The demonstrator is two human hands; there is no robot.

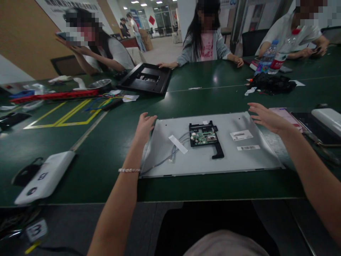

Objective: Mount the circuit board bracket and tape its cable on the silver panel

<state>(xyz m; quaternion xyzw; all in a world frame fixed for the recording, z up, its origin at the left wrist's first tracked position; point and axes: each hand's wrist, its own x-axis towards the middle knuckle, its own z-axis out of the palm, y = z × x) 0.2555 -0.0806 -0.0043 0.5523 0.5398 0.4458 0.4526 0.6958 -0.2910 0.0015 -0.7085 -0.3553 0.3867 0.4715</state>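
A flat grey metal-backed panel (207,161) lies on the table in front of me, its side edges slightly raised. Near its middle sits a green circuit board (204,138) in a black plastic bracket (218,151). Grey cables (166,159) run from the board toward the lower left, with a white strip (178,144) across them. By the panel's far left corner is my left hand (145,127), fingers stretched out and apart. My right hand (266,118) is at the far right corner, also open. Whether either hand touches the edge, I cannot tell.
A black frame (149,79) lies across the table under a co-worker's hand. Plastic bottles (278,61) and a black bag (271,83) are at the far right. Phones (285,118) lie beside my right arm, a white power-bank-like device (45,177) at left.
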